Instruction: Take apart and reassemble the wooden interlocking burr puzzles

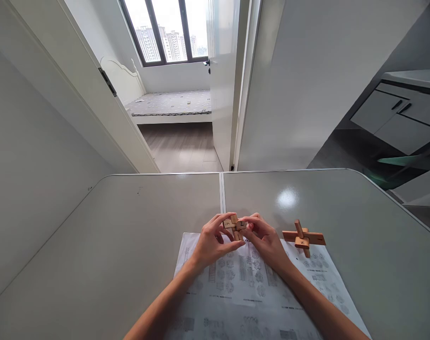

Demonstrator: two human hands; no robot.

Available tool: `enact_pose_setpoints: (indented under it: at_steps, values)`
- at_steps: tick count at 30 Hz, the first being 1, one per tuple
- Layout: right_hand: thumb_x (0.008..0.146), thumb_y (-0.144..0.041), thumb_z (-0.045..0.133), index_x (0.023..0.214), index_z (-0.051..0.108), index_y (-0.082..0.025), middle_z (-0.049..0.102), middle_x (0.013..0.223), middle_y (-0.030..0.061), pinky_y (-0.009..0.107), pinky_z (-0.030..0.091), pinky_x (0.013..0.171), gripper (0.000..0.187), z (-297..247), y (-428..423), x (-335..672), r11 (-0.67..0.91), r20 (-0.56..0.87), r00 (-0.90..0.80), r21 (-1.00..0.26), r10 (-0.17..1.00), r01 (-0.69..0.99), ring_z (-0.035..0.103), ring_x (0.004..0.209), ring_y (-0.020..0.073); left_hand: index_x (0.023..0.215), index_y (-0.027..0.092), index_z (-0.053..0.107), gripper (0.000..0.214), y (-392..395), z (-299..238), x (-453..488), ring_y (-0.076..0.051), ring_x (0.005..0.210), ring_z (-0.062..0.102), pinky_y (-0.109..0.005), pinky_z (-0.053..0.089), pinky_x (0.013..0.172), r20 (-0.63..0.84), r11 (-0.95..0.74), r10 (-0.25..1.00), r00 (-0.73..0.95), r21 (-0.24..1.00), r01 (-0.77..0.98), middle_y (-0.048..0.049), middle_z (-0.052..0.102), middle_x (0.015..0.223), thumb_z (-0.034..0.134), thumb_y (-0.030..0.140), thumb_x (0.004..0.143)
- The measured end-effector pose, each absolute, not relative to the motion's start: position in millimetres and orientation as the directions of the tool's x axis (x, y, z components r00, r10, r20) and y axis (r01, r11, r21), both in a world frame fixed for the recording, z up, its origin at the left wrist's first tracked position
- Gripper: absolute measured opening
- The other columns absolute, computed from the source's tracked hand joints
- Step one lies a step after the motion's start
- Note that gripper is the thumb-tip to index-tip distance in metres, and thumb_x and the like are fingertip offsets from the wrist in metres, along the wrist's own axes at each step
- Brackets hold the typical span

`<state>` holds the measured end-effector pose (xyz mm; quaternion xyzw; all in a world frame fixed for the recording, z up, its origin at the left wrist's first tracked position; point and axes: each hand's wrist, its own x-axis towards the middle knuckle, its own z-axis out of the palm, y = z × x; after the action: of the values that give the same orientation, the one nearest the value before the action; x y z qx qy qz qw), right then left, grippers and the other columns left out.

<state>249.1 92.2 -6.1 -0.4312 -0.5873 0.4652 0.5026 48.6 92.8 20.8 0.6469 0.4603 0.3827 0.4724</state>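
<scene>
Between both hands is a small wooden interlocking puzzle [235, 225], its blocks crossing each other and marked with dark characters. My left hand [214, 238] grips it from the left, with the index finger along the top and the thumb at the lower end. On the other side, the fingertips of my right hand [262, 235] pinch the block marked like a "2" or "Z". A second wooden puzzle [302, 239], cross-shaped with longer arms, rests to the right of my right hand. Beneath my hands lies a printed instruction sheet [248, 307] with rows of small diagrams.
The grey table [130, 250] has a seam down its middle and a pale raised edge. Beyond it, an open white door [226, 85] leads to a room with a bed [175, 103] and a window. White cabinets [395, 111] stand far right.
</scene>
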Motion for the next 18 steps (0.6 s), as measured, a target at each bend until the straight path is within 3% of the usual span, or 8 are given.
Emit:
enact_pose_setpoints:
  at_steps: [4,13,18]
  values:
    - [0.095,-0.058,0.073,0.112,0.080,-0.028,0.052,0.091,0.0028,0.033,0.054,0.071,0.035,-5.5,92.1,249.6,0.181,0.174,-0.135,-0.982,0.975,0.043,0.056,0.079,0.0199,0.137,0.031,0.057,0.065,91.1,20.8,49.4,-0.015,0.071,0.072,-0.023,0.053,0.060,-0.020,-0.064,0.946,0.325,0.967,0.247,0.0001,0.074,0.099,0.088,0.040,0.080]
    - [0.098,-0.053,0.069,0.111,0.076,-0.027,0.057,0.094,0.0027,0.030,0.052,0.068,0.031,-0.1,90.9,245.7,0.190,0.182,-0.154,-0.981,0.971,0.034,0.058,0.076,0.0182,0.131,0.028,0.056,0.059,90.4,22.8,53.3,-0.014,0.072,0.069,-0.025,0.056,0.064,0.013,-0.084,0.954,0.301,0.971,0.224,0.0011,0.071,0.094,0.086,0.037,0.081]
    - [0.097,-0.055,0.071,0.120,0.068,-0.025,0.061,0.092,0.0021,0.030,0.053,0.067,0.038,-1.8,88.9,244.5,0.111,0.101,-0.170,-0.993,0.980,0.048,0.062,0.074,0.0183,0.124,0.025,0.057,0.055,88.7,26.5,55.7,-0.012,0.069,0.066,-0.023,0.055,0.062,0.093,-0.149,0.974,0.207,0.951,0.272,0.0006,0.073,0.094,0.087,0.037,0.080]
